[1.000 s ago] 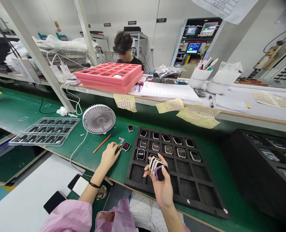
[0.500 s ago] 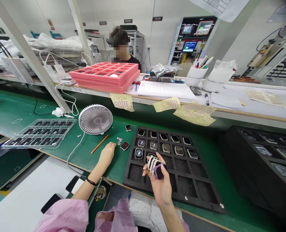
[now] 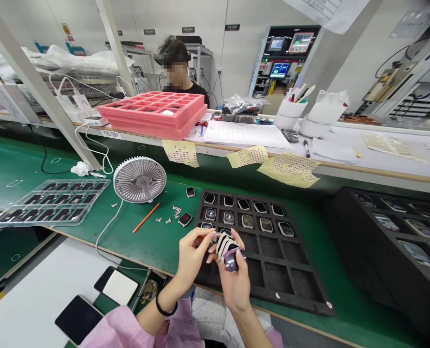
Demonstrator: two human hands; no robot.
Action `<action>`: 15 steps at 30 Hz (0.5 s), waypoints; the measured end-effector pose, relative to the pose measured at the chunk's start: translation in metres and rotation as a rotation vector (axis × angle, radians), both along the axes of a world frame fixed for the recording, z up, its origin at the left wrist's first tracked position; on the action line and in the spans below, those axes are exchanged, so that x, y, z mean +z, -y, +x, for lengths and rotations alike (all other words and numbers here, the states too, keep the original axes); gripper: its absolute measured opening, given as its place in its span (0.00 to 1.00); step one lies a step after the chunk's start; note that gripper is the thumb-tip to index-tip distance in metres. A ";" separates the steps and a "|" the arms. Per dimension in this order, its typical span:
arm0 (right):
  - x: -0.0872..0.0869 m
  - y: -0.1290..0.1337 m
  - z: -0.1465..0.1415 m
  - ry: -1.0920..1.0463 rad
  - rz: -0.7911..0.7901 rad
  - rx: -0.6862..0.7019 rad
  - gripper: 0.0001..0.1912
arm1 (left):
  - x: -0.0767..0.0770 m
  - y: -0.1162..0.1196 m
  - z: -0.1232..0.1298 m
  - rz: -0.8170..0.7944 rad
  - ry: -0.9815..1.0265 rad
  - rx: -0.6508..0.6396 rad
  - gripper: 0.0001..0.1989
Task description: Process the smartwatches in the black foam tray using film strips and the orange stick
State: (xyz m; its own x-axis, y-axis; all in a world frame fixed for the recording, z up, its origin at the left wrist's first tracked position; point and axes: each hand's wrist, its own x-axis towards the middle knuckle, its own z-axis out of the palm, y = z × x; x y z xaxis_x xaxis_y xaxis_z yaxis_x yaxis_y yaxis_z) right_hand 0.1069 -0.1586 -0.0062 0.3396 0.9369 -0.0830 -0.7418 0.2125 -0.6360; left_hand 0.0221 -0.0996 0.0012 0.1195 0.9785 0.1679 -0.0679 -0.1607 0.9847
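My right hand (image 3: 236, 282) is closed around a striped black-and-white bundle (image 3: 225, 247) with a purple part and a dark, shiny end. My left hand (image 3: 193, 251) pinches at the upper left end of that bundle; a small pale piece shows at its fingertips, too small to name. Both hands are over the near left part of a black foam tray (image 3: 298, 292), where several square watch faces (image 3: 247, 221) sit in the compartments. Left of the tray, a watch (image 3: 185, 219) lies on the green table beside small pale scraps (image 3: 177, 210). Another watch (image 3: 190, 192) lies farther back.
A round fan (image 3: 140, 180) and an orange stick (image 3: 146, 217) are left of the hands. Beyond them lies a clear tray (image 3: 55, 200). A pink foam tray (image 3: 153, 116) rests on the raised shelf, with a person (image 3: 195, 89) behind. Black foam (image 3: 378, 256) stands right.
My left hand has moved right from the pale scraps to the bundle in my right hand. Several scraps now show more spread out. The bundle's dark end has turned and looks shinier.
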 end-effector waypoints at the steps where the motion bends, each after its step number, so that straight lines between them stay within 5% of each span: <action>1: -0.001 0.000 -0.001 0.003 -0.003 -0.019 0.22 | 0.001 0.004 0.006 -0.071 0.083 -0.009 0.12; 5: -0.007 0.002 -0.003 0.068 -0.038 -0.081 0.25 | 0.004 0.010 0.019 -0.233 0.267 0.031 0.14; 15: -0.027 0.010 -0.005 0.262 -0.021 -0.107 0.25 | -0.001 0.019 0.026 -0.162 0.245 0.222 0.11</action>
